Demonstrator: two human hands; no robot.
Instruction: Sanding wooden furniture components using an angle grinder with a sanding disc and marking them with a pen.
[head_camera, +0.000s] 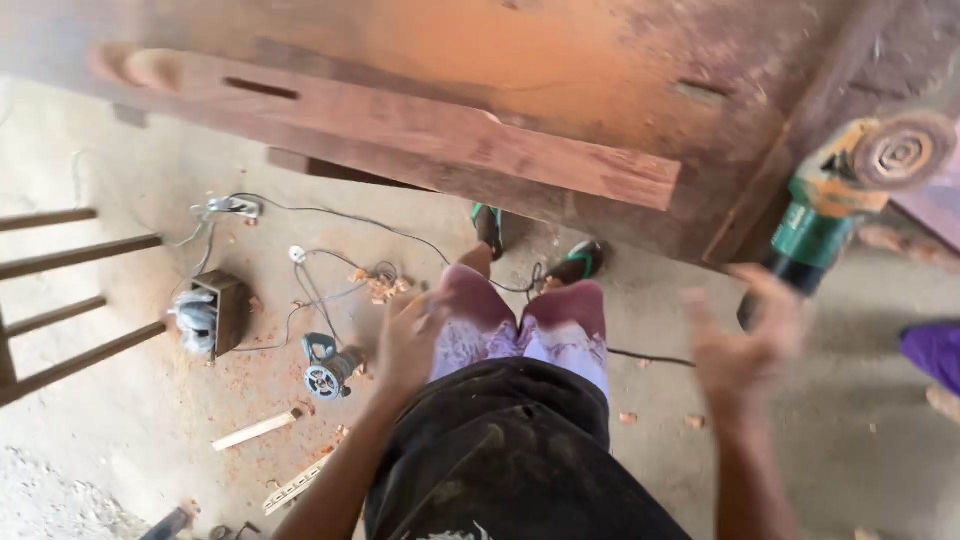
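Both hands hang empty with fingers spread: left hand (408, 340) over the knee, right hand (745, 345) blurred, just near of a green grinder (835, 215) beside the wooden frame (430, 125), far right.

Dark stained shirt (510, 450), maroon-white shorts (520, 330), green sandals (585, 258)
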